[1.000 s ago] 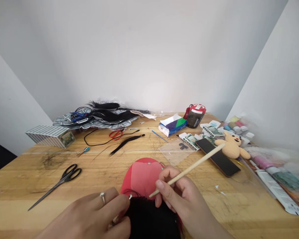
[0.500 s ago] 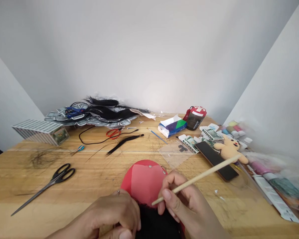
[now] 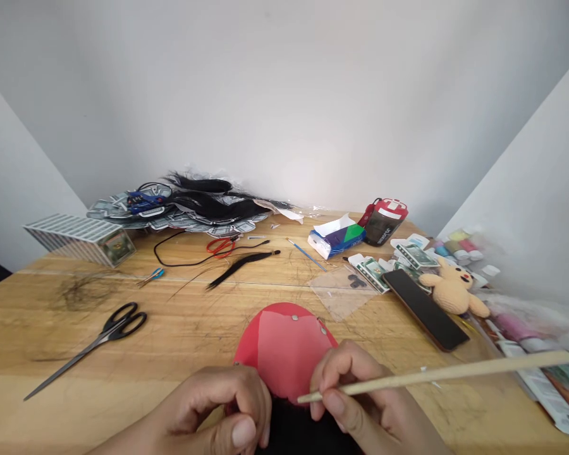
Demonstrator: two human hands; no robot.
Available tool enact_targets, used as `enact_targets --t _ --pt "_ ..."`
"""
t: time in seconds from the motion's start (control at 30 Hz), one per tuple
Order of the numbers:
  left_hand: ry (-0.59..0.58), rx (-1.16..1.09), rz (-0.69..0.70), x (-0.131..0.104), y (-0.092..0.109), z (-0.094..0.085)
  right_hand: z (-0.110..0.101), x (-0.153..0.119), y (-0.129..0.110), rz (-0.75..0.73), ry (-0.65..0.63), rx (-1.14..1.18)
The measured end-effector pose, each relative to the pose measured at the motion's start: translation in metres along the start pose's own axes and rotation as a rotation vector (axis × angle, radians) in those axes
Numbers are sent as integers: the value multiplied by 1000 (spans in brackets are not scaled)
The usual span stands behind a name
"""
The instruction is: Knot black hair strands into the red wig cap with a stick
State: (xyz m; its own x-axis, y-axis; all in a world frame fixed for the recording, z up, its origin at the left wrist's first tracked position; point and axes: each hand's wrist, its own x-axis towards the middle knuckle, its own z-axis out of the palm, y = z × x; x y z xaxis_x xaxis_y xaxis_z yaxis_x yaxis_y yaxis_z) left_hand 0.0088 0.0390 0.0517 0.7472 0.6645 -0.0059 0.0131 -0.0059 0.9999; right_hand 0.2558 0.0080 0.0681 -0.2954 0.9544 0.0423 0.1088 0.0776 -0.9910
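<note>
At the near edge, black hair point(image 3: 298, 433) lies between the two hands, over the near side of a red dome point(image 3: 282, 347). The left hand point(image 3: 230, 407) is curled at the hair's left edge; whether its fingers pinch anything, I cannot tell. The right hand point(image 3: 360, 392) grips a pale stick point(image 3: 446, 374) between thumb and fingers, its tip where red meets black and its other end reaching right. Farther left on the wooden table point(image 3: 184, 341) lie black scissors point(image 3: 107, 335); to the right, a dark phone point(image 3: 424, 309) beside a peach stuffed toy point(image 3: 452, 291). Beyond the dome lies a thin black lock point(image 3: 239, 265). At the far side are a blue packet point(image 3: 336, 239), a red-topped pouch point(image 3: 386, 221) and, to the left, dark hair bundles point(image 3: 218, 205)
</note>
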Motion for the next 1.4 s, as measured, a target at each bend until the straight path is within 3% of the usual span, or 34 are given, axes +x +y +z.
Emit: enact_targets --t 0.17,0.5,0.63,0.83,1.07,1.4 --pt "1 35 -24 -2 -1 1 2 1 4 -131 15 18" --pt "16 61 -58 1 11 3 2 2 -2 -151 24 -81" --pt "32 -55 -10 4 9 2 4 1 -3 -60 84 65" --pt "55 -272 139 5 3 -4 4 3 -3 74 54 186" --pt "-10 -99 128 -2 18 -10 9 2 -4 83 95 190" --pt "160 -536 113 3 24 -5 11 2 -6 98 82 205"
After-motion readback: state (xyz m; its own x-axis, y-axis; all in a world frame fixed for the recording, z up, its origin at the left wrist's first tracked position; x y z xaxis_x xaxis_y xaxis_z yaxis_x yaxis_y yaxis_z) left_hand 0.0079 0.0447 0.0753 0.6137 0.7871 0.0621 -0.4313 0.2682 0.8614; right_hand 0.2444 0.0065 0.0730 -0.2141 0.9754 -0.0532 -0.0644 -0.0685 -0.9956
